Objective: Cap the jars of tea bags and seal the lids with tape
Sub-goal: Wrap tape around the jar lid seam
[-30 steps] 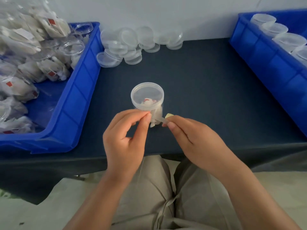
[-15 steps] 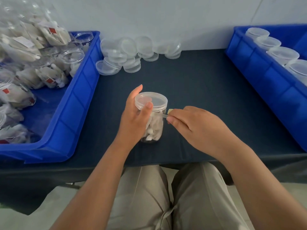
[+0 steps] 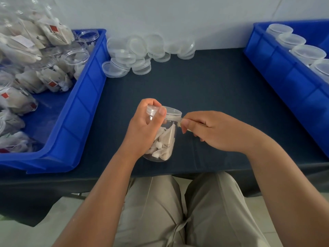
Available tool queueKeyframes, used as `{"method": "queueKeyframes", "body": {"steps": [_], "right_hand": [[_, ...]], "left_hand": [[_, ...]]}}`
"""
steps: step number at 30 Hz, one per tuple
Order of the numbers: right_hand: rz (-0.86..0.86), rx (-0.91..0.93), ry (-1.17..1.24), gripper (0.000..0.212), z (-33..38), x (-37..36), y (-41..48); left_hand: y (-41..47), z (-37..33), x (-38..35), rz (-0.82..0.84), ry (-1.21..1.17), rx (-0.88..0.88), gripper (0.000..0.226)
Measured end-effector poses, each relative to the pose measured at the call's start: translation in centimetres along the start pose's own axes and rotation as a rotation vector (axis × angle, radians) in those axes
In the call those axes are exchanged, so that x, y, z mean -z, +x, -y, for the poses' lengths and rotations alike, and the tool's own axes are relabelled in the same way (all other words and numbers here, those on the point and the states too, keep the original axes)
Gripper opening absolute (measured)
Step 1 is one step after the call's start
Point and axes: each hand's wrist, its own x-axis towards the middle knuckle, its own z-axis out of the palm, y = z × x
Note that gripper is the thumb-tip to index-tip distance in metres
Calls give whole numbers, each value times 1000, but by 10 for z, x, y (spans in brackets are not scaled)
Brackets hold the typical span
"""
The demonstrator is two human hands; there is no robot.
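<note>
A clear plastic jar [image 3: 164, 139] filled with white tea bags stands near the table's front edge, with a translucent lid [image 3: 170, 112] on top. My left hand [image 3: 145, 127] wraps the jar's left side, thumb and fingertips on the lid's rim. My right hand [image 3: 211, 130] is just right of the jar and pinches a strip of clear tape [image 3: 179, 120] that touches the rim of the lid. The roll of tape is hidden.
A pile of loose lids [image 3: 142, 52] lies at the back of the dark table [image 3: 213, 90]. A blue bin [image 3: 76, 111] on the left holds several open jars of tea bags. Another blue bin [image 3: 284, 72] on the right holds capped jars.
The jar went from tilted toward me to standing upright on the table. My left hand shifted up onto the lid's rim, and my right hand kept the tape at the lid.
</note>
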Motion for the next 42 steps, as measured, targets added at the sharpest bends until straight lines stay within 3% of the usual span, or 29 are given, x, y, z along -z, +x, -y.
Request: {"method": "queueKeyframes", "body": {"steps": [4, 23, 29, 35, 39, 42], "right_hand": [[51, 18, -36, 37, 2, 5, 0], [86, -5, -188, 39, 8, 7, 6], [107, -6, -57, 38, 13, 7, 4], [11, -32, -7, 73, 12, 6, 0], [38, -25, 79, 72, 14, 5, 0], [74, -11, 147, 66, 13, 3, -3]], "left_hand": [[0, 5, 2, 32, -15, 0, 63], [2, 3, 3, 110, -67, 24, 56], [0, 5, 17, 170, -239, 134, 57], [-5, 3, 23, 307, -528, 245, 83], [-10, 11, 20, 375, -773, 381, 89], [-11, 13, 17, 454, -795, 346, 89]]}}
